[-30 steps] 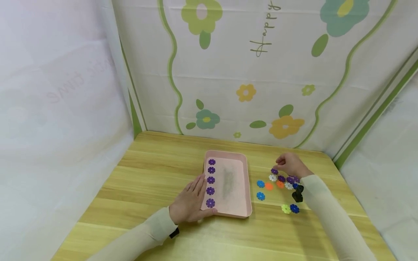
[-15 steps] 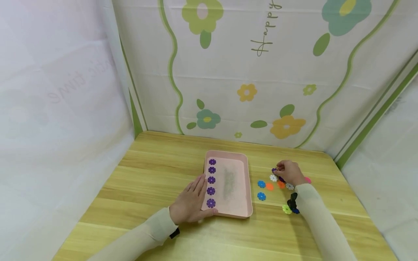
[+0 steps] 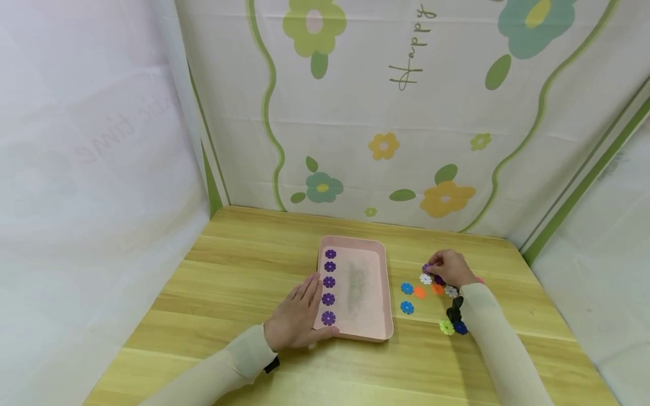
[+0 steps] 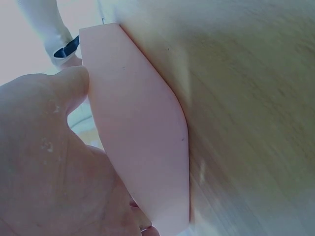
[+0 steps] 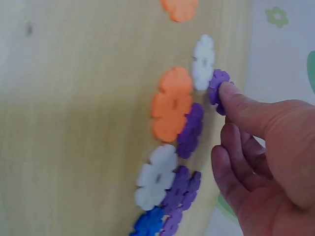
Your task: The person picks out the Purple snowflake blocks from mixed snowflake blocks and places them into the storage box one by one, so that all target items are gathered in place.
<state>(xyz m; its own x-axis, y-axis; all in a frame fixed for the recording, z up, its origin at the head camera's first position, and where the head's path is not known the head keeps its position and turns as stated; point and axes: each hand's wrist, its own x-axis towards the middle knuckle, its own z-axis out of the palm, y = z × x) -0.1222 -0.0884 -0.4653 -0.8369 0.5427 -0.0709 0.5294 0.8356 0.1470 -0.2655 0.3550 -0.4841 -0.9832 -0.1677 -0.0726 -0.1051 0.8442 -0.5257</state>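
Note:
In the head view my left hand (image 3: 295, 316) rests along the left and front edges of a pink tray (image 3: 388, 293), fingers straight. Up close, the left wrist view has the thumb touching the wall of the tray (image 4: 142, 123). Inside the tray, a column of several purple snowflake discs (image 3: 328, 282) lies by the left side. My right hand (image 3: 453, 269) pinches a purple snowflake disc (image 5: 217, 91) between thumb and a finger, close to a white disc (image 5: 203, 63). The remaining fingers are curled beneath, as the right wrist view shows.
Around the right hand lie orange discs (image 5: 172, 105), more purple discs (image 5: 190, 130) and another white disc (image 5: 156, 178). Two light blue discs (image 3: 407, 308) sit right of the tray. A yellow disc (image 3: 447, 327) and a dark blue disc (image 3: 460, 327) lie nearer. A printed curtain (image 3: 350, 124) stands behind.
My right hand has come down slightly nearer me and now pinches the purple disc. Its forearm swung a little left. The left hand and tray have stayed put.

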